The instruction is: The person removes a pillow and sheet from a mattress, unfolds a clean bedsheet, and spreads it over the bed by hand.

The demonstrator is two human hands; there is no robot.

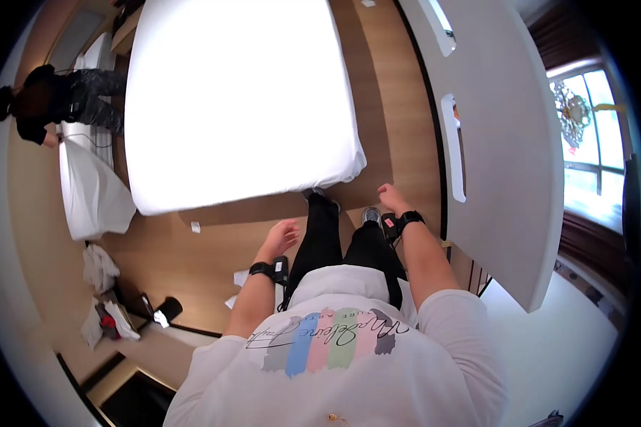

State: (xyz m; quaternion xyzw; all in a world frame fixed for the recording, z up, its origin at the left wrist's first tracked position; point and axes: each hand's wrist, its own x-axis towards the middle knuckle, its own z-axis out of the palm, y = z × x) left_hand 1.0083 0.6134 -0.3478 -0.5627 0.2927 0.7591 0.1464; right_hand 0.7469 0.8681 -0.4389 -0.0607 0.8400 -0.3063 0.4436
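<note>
Both my arms hang beside my body, each with a black strap and device at the wrist. My left hand (283, 236) is over the wooden floor, its fingers loosely spread and holding nothing. My right hand (392, 197) hangs near my shoe, with its fingers curled; whether it holds anything is too small to tell. Ahead of my feet is a bed with a white fitted sheet (238, 107). Its near right corner (354, 164) is rounded and slightly wrinkled. Neither hand touches the bed.
Another person (64, 99) stands at the left beside a white sheet (92, 178). A grey partition (502, 135) with cutouts rises at the right. On the floor (214, 285) lie white scraps, a black bin (169, 309) and piled cloth (100, 269).
</note>
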